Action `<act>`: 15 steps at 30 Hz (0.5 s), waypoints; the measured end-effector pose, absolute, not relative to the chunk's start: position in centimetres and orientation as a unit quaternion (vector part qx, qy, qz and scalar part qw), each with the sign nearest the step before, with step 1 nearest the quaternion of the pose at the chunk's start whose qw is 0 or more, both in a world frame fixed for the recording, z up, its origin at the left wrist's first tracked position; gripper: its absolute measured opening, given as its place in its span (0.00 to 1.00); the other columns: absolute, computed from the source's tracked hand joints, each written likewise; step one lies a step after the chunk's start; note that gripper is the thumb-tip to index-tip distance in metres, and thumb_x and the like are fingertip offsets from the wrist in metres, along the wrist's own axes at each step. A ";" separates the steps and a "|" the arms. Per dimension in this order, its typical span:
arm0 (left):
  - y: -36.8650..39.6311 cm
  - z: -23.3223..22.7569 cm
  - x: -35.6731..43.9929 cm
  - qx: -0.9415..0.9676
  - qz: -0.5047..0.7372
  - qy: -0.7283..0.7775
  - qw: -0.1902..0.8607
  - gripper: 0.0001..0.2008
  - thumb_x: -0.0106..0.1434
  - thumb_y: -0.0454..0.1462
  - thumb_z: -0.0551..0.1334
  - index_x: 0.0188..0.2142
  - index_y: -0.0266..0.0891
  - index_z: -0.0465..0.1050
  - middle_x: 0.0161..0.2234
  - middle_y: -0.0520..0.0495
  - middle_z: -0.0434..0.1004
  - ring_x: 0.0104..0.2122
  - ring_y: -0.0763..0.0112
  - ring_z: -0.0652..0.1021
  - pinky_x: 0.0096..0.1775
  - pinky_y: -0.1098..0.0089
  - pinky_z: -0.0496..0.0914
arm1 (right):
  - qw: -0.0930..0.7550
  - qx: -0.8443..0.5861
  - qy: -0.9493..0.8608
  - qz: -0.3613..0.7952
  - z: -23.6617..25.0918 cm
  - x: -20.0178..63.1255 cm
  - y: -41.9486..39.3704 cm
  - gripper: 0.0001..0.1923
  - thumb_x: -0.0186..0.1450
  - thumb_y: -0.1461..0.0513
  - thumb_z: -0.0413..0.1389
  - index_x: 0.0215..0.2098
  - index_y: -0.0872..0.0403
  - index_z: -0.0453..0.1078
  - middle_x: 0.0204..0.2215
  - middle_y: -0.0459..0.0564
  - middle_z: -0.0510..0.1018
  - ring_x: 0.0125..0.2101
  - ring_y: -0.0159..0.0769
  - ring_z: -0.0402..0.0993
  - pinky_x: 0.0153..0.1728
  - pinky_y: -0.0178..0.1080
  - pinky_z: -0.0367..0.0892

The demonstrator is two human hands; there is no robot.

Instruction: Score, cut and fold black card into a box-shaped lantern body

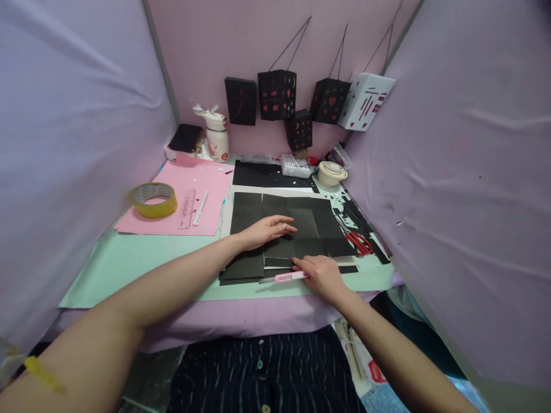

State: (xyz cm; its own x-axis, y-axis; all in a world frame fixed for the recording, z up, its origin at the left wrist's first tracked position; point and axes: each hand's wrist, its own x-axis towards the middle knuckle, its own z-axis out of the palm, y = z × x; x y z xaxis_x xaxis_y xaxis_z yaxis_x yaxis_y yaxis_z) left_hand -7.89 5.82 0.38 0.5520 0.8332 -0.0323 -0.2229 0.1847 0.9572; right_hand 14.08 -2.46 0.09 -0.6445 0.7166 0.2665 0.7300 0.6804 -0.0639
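Observation:
Creased black card [307, 221] lies on the table in front of me, with fold lines across it and slits near its lower edge. My left hand [270, 231] rests on it, fingers stretched out and holding nothing. At the card's near edge, my right hand [321, 275] is closed round a pink craft knife [290, 276]. The knife's blade points left, over the bottom of the card. Fingertips of the right hand touch a narrow black strip [278, 262] along that edge. Red-handled scissors [359, 243] lie just right of the card.
Yellow tape [154, 199], a clear ruler [187, 209] and a white pen-like tool [200, 209] lie on pink paper [202, 178]. Black scraps [350, 215] cover the right side. A bottle [217, 137] and a round tub [331, 174] stand behind. Decorated boxes [278, 94] hang on the wall.

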 end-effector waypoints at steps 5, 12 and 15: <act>6.0 0.1 -7.9 0.519 0.371 0.291 0.713 0.16 0.65 0.39 0.62 0.52 0.39 0.69 0.50 0.40 0.78 0.54 0.65 0.74 0.61 0.58 0.58 | 0.311 -0.362 -0.876 0.069 0.3 14.8 -3.1 0.15 0.68 0.61 0.49 0.30 0.55 0.75 0.22 0.47 0.75 0.23 0.31 0.68 0.27 0.35 0.59; 6.0 0.3 -8.0 0.527 0.365 0.290 0.711 0.17 0.65 0.40 0.63 0.52 0.39 0.69 0.50 0.39 0.77 0.56 0.64 0.73 0.62 0.58 0.56 | 0.460 -0.679 -0.570 0.053 7.9 23.4 7.3 0.15 0.60 0.53 0.54 0.25 0.56 0.70 0.16 0.41 0.64 0.21 0.32 0.61 0.26 0.34 0.58; 5.9 0.4 -8.1 0.526 0.360 0.296 0.711 0.17 0.64 0.41 0.63 0.52 0.39 0.69 0.51 0.40 0.77 0.56 0.64 0.73 0.62 0.58 0.57 | 0.435 -0.722 -0.535 0.058 8.8 26.8 11.4 0.12 0.52 0.58 0.57 0.30 0.58 0.73 0.21 0.45 0.71 0.26 0.37 0.67 0.33 0.39 0.62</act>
State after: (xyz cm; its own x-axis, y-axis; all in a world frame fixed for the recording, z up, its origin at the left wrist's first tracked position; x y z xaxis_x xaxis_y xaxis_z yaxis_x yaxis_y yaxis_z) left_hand -8.06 5.90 0.45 0.5651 0.8239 -0.0427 -0.2007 0.1875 0.9615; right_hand 26.76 11.43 8.80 0.4210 0.8232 0.3809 0.7221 -0.0501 -0.6899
